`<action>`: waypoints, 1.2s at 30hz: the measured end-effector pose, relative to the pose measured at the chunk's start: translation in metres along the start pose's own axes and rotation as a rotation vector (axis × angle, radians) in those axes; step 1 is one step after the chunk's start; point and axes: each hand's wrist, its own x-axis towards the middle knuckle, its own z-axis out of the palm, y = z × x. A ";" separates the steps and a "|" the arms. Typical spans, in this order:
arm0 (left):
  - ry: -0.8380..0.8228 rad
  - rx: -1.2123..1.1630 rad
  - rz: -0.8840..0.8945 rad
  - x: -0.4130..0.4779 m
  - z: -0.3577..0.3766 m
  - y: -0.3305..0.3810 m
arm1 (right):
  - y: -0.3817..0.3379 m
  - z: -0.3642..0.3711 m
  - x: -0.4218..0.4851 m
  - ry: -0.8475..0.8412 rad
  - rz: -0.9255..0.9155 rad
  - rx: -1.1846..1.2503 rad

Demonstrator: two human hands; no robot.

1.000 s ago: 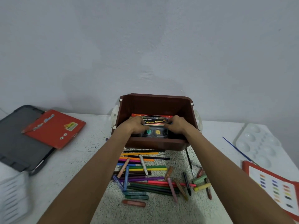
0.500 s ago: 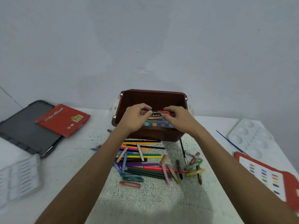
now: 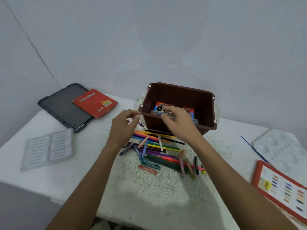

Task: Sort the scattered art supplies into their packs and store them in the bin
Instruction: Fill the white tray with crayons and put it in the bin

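The brown bin (image 3: 206, 110) stands at the back of the white table. Inside it a water colour pack (image 3: 158, 107) lies tilted. My right hand (image 3: 180, 124) hovers over the bin's front rim, just above the pack, with loosely curled fingers that hold nothing. My left hand (image 3: 123, 128) is to the left of the bin, thumb and fingers loosely curled and empty. In front of the bin lies a scattered pile of coloured pencils (image 3: 166, 148), pens and crayons (image 3: 147, 169).
A dark flat case (image 3: 63, 107) with a red pack (image 3: 94, 102) on it lies at the back left. A clear plastic insert tray (image 3: 48, 148) is at the left. A white palette (image 3: 280, 146), a blue brush (image 3: 254, 150) and a red-edged colour pack (image 3: 285, 191) are at the right.
Both hands let go of the water colour pack, which now lies in the bin. The left hand has drawn back to the left; the view has swung left.
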 end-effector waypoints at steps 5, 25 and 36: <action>0.042 0.024 -0.080 -0.013 -0.052 -0.037 | -0.034 0.052 0.016 -0.079 -0.028 0.047; 0.239 0.422 -0.793 -0.059 -0.221 -0.176 | -0.123 0.286 0.036 -0.477 0.255 0.256; 0.223 0.310 -0.815 -0.066 -0.222 -0.180 | -0.123 0.307 0.029 -0.517 0.280 0.314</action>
